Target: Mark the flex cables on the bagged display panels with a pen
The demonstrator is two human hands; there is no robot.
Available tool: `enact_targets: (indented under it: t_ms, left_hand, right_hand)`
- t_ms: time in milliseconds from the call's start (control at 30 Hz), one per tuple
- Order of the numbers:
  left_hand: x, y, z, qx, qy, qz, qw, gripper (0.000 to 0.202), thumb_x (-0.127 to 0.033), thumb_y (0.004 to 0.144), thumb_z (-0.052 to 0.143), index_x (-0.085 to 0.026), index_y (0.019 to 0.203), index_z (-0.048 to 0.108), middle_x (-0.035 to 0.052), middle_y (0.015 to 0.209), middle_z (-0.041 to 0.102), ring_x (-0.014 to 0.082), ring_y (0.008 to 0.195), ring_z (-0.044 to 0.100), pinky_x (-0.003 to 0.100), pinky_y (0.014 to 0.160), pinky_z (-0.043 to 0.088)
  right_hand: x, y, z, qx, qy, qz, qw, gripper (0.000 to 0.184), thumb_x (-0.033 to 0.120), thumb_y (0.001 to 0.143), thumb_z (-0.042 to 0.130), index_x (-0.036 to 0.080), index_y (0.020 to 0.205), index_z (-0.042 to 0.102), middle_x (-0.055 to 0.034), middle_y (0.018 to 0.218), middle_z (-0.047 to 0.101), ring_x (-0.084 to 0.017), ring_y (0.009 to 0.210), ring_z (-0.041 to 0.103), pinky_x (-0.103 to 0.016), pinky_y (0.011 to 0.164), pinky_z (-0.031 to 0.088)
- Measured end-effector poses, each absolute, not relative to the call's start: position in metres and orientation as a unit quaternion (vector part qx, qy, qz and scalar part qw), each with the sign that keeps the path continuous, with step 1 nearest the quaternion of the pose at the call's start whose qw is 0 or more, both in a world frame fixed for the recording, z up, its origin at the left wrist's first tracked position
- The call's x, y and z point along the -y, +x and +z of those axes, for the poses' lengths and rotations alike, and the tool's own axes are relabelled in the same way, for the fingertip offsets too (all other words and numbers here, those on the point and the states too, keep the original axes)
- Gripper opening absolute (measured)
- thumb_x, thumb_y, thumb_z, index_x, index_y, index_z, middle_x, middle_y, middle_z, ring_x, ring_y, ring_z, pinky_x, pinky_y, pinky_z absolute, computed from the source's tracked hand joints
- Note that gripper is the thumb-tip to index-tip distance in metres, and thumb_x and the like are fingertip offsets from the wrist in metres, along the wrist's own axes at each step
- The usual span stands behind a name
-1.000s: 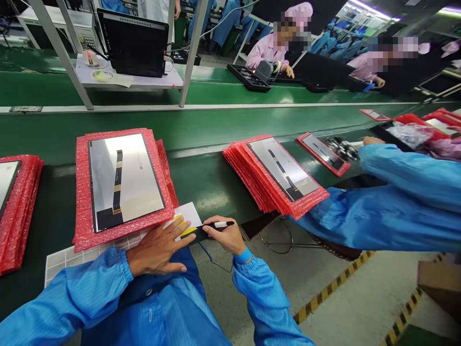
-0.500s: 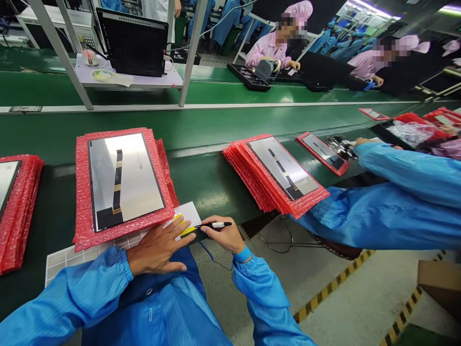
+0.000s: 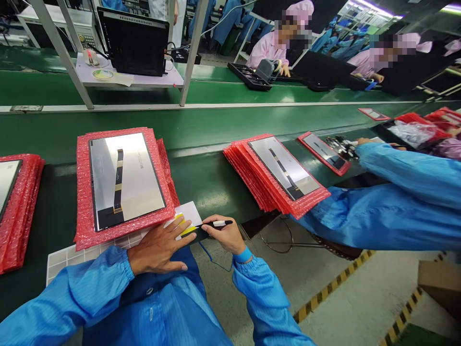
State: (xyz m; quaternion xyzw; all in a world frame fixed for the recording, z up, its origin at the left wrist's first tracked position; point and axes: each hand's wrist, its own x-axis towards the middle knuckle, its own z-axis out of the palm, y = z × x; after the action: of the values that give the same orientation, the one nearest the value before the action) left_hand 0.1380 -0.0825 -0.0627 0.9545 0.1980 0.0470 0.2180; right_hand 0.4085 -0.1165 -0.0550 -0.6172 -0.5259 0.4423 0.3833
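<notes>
Head view, bottom centre: my left hand [image 3: 158, 250] lies flat and unclenched, fingers spread over the white card [image 3: 190, 210] and its yellow label [image 3: 188, 231], just as it did a second ago. My right hand [image 3: 225, 238] pinches the black pen with a white band [image 3: 216, 224], its tip pointing at the label. That hand has slid only a touch leftward, so I judge the marking goes on in the same spot, with the card pinned at the bench's near edge.

Just above, overlapping the card, a silver display panel [image 3: 126, 178] sits on a stack of red bubble wrap [image 3: 83, 202]. Toward the right edge, a co-worker's hand [image 3: 362, 141] has shifted slightly left, beyond a second panel stack [image 3: 284, 168]. Farther up, the green conveyor belt [image 3: 216, 125] crosses the frame.
</notes>
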Motion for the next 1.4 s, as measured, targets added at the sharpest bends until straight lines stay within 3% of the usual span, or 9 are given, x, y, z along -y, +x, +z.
enact_targets:
  t_ms: [600, 767, 867, 967, 1033, 1100, 1167, 1233, 1400]
  left_hand:
    - [0.084, 0.138, -0.067, -0.189, 0.954, 0.061, 0.225, 0.086, -0.075, 0.093, 0.057, -0.029, 0.163, 0.036, 0.0143, 0.172, 0.026, 0.0407, 0.158, 0.025, 0.058, 0.126, 0.024]
    - [0.084, 0.139, -0.064, -0.189, 0.959, 0.075, 0.199, 0.088, -0.064, 0.091, 0.069, -0.027, 0.163, 0.034, 0.0191, 0.171, 0.027, 0.0439, 0.156, 0.031, 0.064, 0.123, 0.029]
    - [0.090, 0.142, -0.053, -0.156, 0.971, 0.102, 0.148, 0.084, -0.059, 0.092, 0.070, -0.020, 0.160, 0.039, 0.0222, 0.166, 0.037, 0.0405, 0.152, 0.039, 0.060, 0.122, 0.034]
    - [0.104, 0.144, -0.030, -0.085, 0.975, 0.191, 0.072, 0.058, -0.050, 0.100, 0.061, -0.012, 0.144, 0.056, 0.0195, 0.150, 0.058, 0.0349, 0.139, 0.056, 0.051, 0.116, 0.046]
    - [0.114, 0.139, -0.009, -0.047, 0.961, 0.271, 0.034, 0.038, -0.037, 0.101, 0.059, -0.009, 0.125, 0.067, 0.0188, 0.129, 0.072, 0.0295, 0.113, 0.071, 0.044, 0.100, 0.057]
    - [0.118, 0.123, 0.014, -0.037, 0.943, 0.331, 0.022, 0.024, -0.028, 0.099, 0.061, -0.008, 0.109, 0.071, 0.0167, 0.104, 0.077, 0.0239, 0.087, 0.074, 0.039, 0.081, 0.062]
    - [0.114, 0.096, 0.033, -0.067, 0.930, 0.361, 0.019, 0.019, -0.025, 0.098, 0.062, -0.009, 0.105, 0.070, 0.0137, 0.090, 0.076, 0.0225, 0.078, 0.073, 0.038, 0.073, 0.063]
    - [0.100, 0.062, 0.044, -0.133, 0.913, 0.386, -0.003, 0.018, -0.022, 0.097, 0.062, -0.010, 0.109, 0.069, 0.0129, 0.089, 0.076, 0.0247, 0.084, 0.074, 0.041, 0.076, 0.064]
    - [0.057, -0.007, 0.026, -0.246, 0.882, 0.403, -0.014, 0.028, -0.027, 0.092, 0.067, -0.015, 0.117, 0.069, 0.0158, 0.112, 0.078, 0.0309, 0.108, 0.073, 0.048, 0.092, 0.062]
  right_hand:
    - [0.117, 0.414, -0.051, 0.485, -0.626, 0.441, 0.423, 0.027, 0.043, 0.072, 0.087, 0.017, 0.079, 0.081, -0.0028, 0.059, 0.072, -0.016, 0.049, 0.061, -0.027, 0.049, 0.048]
    - [0.115, 0.416, -0.038, 0.479, -0.622, 0.408, 0.466, 0.028, 0.044, 0.073, 0.087, 0.018, 0.079, 0.080, -0.0022, 0.055, 0.069, -0.017, 0.046, 0.060, -0.028, 0.047, 0.047]
    - [0.108, 0.410, -0.021, 0.480, -0.602, 0.377, 0.514, 0.024, 0.041, 0.074, 0.089, 0.019, 0.079, 0.080, -0.0026, 0.059, 0.071, -0.017, 0.048, 0.062, -0.029, 0.049, 0.049]
    - [0.098, 0.393, 0.005, 0.501, -0.577, 0.350, 0.542, 0.020, 0.039, 0.077, 0.088, 0.021, 0.079, 0.079, -0.0033, 0.063, 0.073, -0.017, 0.051, 0.064, -0.029, 0.051, 0.051]
    - [0.091, 0.374, 0.025, 0.517, -0.567, 0.339, 0.545, 0.019, 0.039, 0.077, 0.088, 0.021, 0.078, 0.079, -0.0044, 0.066, 0.075, -0.018, 0.052, 0.065, -0.029, 0.050, 0.052]
    - [0.083, 0.353, 0.045, 0.538, -0.558, 0.337, 0.535, 0.019, 0.039, 0.077, 0.087, 0.021, 0.077, 0.079, -0.0050, 0.068, 0.076, -0.019, 0.054, 0.066, -0.029, 0.050, 0.053]
    - [0.074, 0.331, 0.060, 0.563, -0.549, 0.338, 0.517, 0.018, 0.038, 0.077, 0.086, 0.021, 0.076, 0.080, -0.0057, 0.069, 0.076, -0.020, 0.058, 0.068, -0.029, 0.052, 0.054]
    - [0.064, 0.310, 0.070, 0.585, -0.539, 0.350, 0.495, 0.017, 0.037, 0.076, 0.086, 0.021, 0.075, 0.080, -0.0058, 0.070, 0.077, -0.021, 0.061, 0.069, -0.030, 0.054, 0.055]
    - [0.043, 0.268, 0.075, 0.611, -0.515, 0.393, 0.454, 0.014, 0.034, 0.076, 0.082, 0.020, 0.073, 0.078, -0.0037, 0.066, 0.074, -0.018, 0.057, 0.065, -0.028, 0.053, 0.052]
